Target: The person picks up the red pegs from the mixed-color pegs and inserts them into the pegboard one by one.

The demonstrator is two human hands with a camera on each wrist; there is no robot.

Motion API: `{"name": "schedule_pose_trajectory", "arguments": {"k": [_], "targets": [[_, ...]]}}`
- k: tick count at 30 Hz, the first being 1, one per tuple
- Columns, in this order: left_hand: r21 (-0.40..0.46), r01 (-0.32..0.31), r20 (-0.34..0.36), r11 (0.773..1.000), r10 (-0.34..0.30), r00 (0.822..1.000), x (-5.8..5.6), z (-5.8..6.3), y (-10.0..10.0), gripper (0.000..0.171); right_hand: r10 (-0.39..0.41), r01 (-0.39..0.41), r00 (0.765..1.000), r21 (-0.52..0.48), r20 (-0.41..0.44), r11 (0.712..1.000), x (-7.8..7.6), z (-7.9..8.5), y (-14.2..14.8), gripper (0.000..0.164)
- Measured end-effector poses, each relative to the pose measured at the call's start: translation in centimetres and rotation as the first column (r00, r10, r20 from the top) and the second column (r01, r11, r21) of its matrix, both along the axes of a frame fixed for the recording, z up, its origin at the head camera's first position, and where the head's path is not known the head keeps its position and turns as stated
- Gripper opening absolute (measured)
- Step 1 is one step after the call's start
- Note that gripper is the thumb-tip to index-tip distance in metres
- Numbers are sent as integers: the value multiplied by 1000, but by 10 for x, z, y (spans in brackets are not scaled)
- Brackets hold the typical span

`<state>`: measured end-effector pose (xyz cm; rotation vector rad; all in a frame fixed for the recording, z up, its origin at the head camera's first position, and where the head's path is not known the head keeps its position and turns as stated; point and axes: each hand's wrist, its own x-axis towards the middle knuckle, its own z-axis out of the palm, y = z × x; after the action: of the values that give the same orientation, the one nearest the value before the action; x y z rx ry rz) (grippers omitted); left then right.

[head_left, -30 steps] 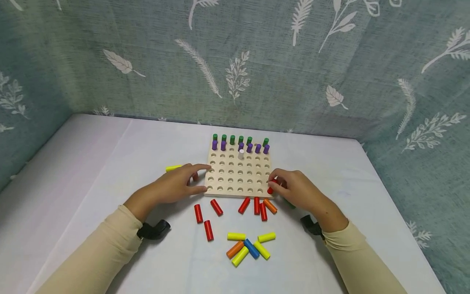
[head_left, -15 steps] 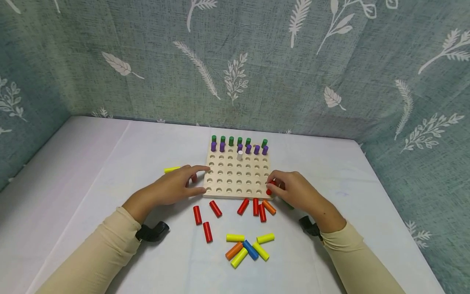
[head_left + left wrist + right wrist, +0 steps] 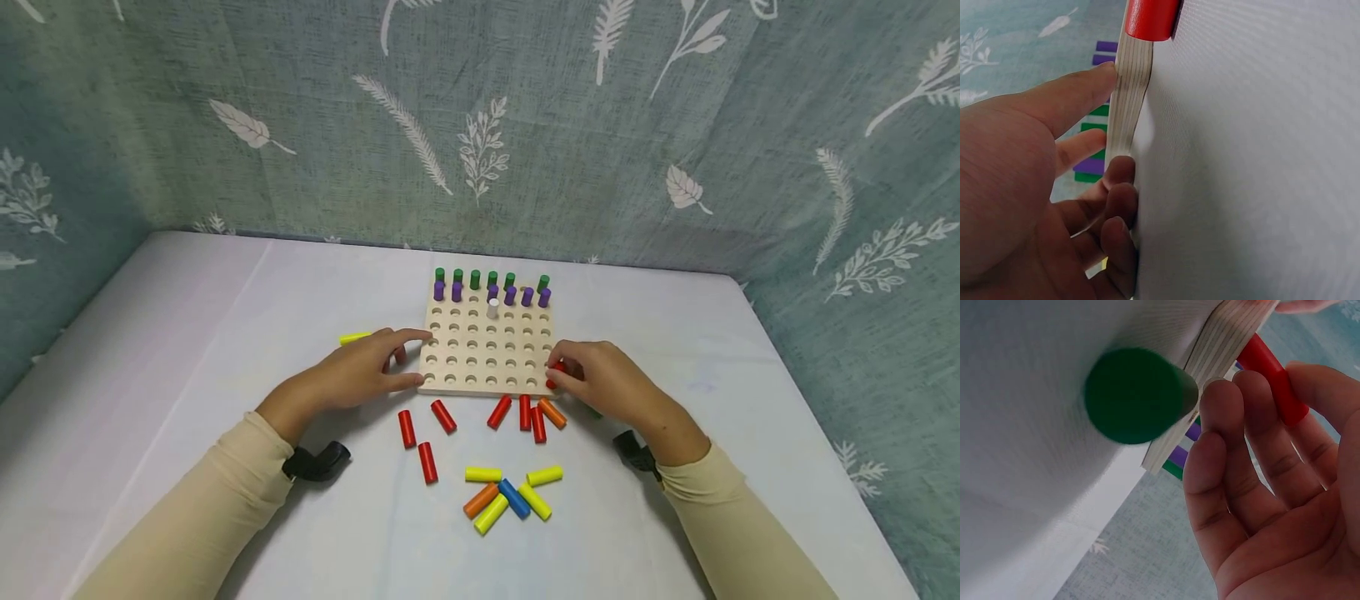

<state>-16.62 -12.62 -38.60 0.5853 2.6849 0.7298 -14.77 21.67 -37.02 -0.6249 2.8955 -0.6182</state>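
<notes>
A wooden pegboard (image 3: 482, 368) with rows of round holes lies on the white-covered table. Green pegs (image 3: 475, 279) stand in its far row, purple pegs (image 3: 457, 292) in the row before it, and one white peg (image 3: 492, 309) nearer. My left hand (image 3: 367, 367) touches the board's left edge with thumb and index finger, its other fingers loosely bent. At the front right corner my right hand (image 3: 603, 379) pinches a red peg (image 3: 1272, 381) between thumb and fingers. The right wrist view shows this peg tilted against the board's face, its far end hidden behind the edge.
Loose red pegs (image 3: 427, 462) and an orange peg (image 3: 552, 413) lie before the board. Closer in are yellow pegs (image 3: 491, 514), a blue peg (image 3: 514, 499) and another orange one. A green peg (image 3: 1135, 395) lies under the right hand, a yellow peg (image 3: 354, 338) beyond the left.
The head view has shifted slightly. Both hands keep their places at the board, and the red peg stays pinched in the right hand at the same corner.
</notes>
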Motion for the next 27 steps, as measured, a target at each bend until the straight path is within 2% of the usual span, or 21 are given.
{"name": "schedule_pose_trajectory", "arguments": {"k": [6, 14, 18, 27], "targets": [[4, -6, -8, 1000, 6, 1000, -2, -2, -1, 70, 16, -16, 1000, -2, 5, 1000, -1, 1, -3, 13], [22, 24, -11, 999, -23, 1000, -2, -1, 0, 69, 19, -20, 1000, 20, 23, 1000, 1, 0, -3, 12], [16, 13, -19, 1000, -12, 1000, -2, -2, 1, 69, 18, -18, 1000, 13, 23, 1000, 1, 0, -3, 12], [17, 17, -13, 1000, -17, 1000, -3, -4, -1, 69, -10, 11, 1000, -19, 29, 1000, 2, 6, 1, 27]]}}
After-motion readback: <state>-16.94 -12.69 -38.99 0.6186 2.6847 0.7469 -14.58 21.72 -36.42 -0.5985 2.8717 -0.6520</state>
